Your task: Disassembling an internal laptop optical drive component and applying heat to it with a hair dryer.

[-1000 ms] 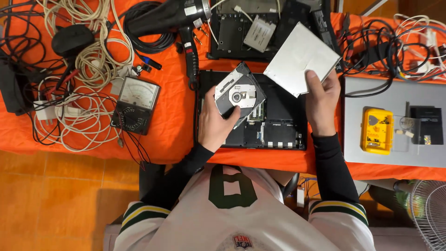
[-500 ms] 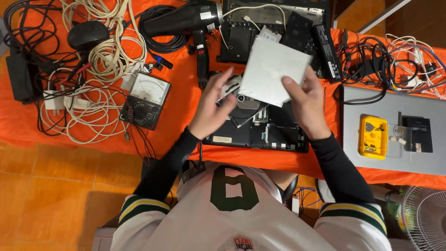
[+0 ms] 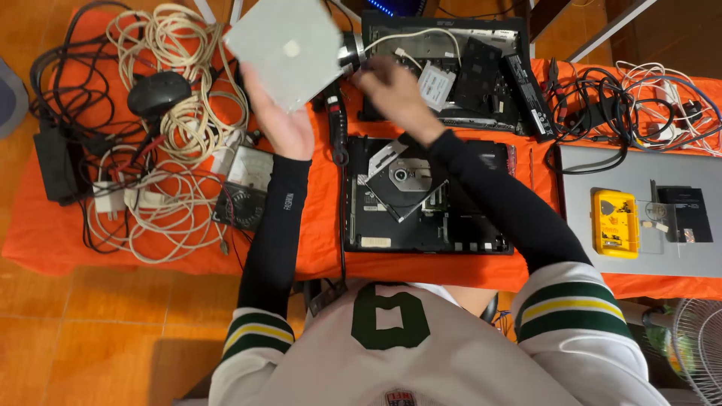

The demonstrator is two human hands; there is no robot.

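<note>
Two hands up, cover plate lifted clear

Two hands are raised over the worktop (image 3: 316,225), which is draped in orange cloth. My left hand (image 3: 282,120) grips a flat grey plate (image 3: 289,49) by its lower edge, fingers closed on it, holding it tilted above the far left part of the cloth, over the cables (image 3: 165,150). My right hand (image 3: 391,90) is blurred; it hovers near the grey barrel of a tool (image 3: 350,53) at the front edge of the far laptop (image 3: 466,68), and I cannot tell whether it is open or closed on anything.

Below both hands lies the near laptop (image 3: 429,195), open-bottomed, with its optical drive (image 3: 402,180) uncovered and sitting askew in the chassis, its round hub showing. A black-handled tool (image 3: 336,124) lies just left of that chassis.

Left of my left forearm sits a meter (image 3: 244,188) among white and black cables, with a black mouse (image 3: 158,94) further back. To the right, a grey laptop lid (image 3: 602,169) carries a yellow box (image 3: 615,222) and a small black part (image 3: 684,214).
</note>
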